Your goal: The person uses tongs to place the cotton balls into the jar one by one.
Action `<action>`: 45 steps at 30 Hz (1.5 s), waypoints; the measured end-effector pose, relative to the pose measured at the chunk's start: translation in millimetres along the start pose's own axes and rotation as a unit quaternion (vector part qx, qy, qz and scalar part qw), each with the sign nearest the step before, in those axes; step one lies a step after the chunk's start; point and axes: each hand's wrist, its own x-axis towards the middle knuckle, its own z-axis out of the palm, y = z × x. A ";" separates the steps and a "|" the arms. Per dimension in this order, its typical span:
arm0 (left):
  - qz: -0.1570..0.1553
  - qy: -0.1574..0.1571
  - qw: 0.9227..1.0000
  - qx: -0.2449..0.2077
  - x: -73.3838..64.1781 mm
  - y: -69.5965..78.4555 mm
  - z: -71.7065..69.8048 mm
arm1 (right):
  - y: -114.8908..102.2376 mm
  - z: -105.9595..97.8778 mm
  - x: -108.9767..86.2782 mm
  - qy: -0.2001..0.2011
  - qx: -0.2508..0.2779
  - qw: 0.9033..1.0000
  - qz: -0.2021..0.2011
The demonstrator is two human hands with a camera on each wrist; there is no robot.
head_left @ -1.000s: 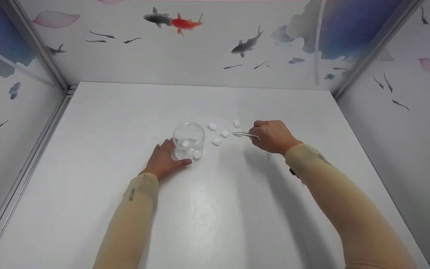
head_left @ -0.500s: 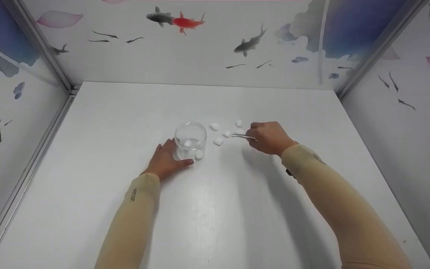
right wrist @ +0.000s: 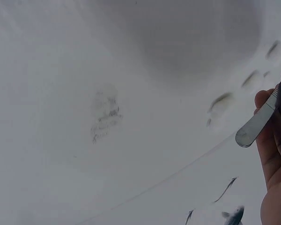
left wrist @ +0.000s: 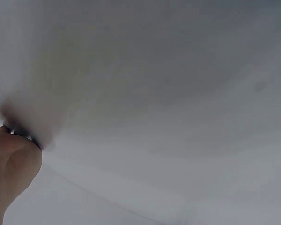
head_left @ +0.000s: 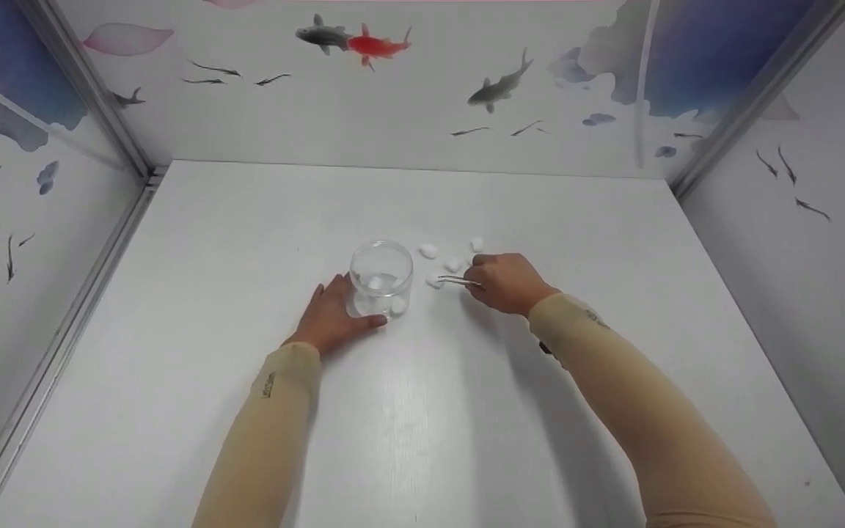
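A clear jar [head_left: 382,268] stands upright on the white table with white cotton balls [head_left: 397,304] at its bottom. My left hand [head_left: 328,319] holds it from the left, thumb in front and fingers along its far left side. In my right hand [head_left: 507,282] I grip metal tweezers [head_left: 459,280], pointing left. Their tips are at the nearest loose cotton ball [head_left: 434,282]; whether they pinch it I cannot tell. The right wrist view shows the rounded end of the tweezers [right wrist: 255,127] sticking out of the hand. The left wrist view catches only part of my left hand [left wrist: 14,164].
Other loose cotton balls lie right of the jar: one at the back [head_left: 428,251], one in the middle [head_left: 452,265], and one beyond my right hand [head_left: 477,244]. Printed panels [head_left: 393,103] wall the table [head_left: 408,440] at the back and both sides.
My right hand has moved left and nearer with the tweezers, from the rightmost cotton balls to the one nearest the jar. My left hand stays at the jar. The whole view has shifted slightly.
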 end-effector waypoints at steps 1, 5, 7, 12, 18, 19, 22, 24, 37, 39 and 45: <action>-0.001 -0.001 1.000 0.000 -0.5 0.6 -0.1 | -0.4 1.9 0.6 -0.004 0.000 1.000 0.002; -0.005 -0.003 1.000 -0.004 -1.0 1.3 -0.3 | -0.6 6.7 2.6 -0.009 0.000 1.000 0.010; -0.007 -0.004 1.000 -0.005 -0.9 1.2 -0.1 | 0.2 8.3 3.0 -0.012 -0.002 1.000 0.013; -0.003 -0.004 1.000 -0.008 0.3 -0.4 0.6 | 1.9 11.4 1.8 -0.018 -0.010 1.000 0.005; -0.010 -0.005 1.000 -0.008 1.1 -2.1 0.7 | 1.7 15.1 2.4 -0.002 -0.012 1.000 -0.001; -0.011 -0.005 1.000 -0.008 1.0 -2.1 0.6 | 1.5 15.4 2.6 0.000 -0.011 1.000 0.000; -0.010 -0.006 1.000 -0.006 1.2 -2.2 0.7 | 1.3 15.7 2.5 0.001 -0.012 1.000 0.006; -0.008 -0.006 1.000 -0.007 1.2 -2.1 0.7 | 1.5 14.8 2.1 0.004 -0.011 1.000 0.009; 0.006 -0.005 1.000 -0.001 3.3 -6.0 2.4 | 15.8 -2.4 -19.4 0.026 -0.009 0.999 0.025; 0.008 -0.004 1.000 -0.002 3.7 -7.1 2.8 | 17.7 -4.3 -23.3 0.033 -0.008 0.999 0.024; 0.007 -0.004 1.000 -0.010 2.5 -7.9 3.3 | 18.5 -10.7 -30.7 0.049 -0.001 0.999 0.017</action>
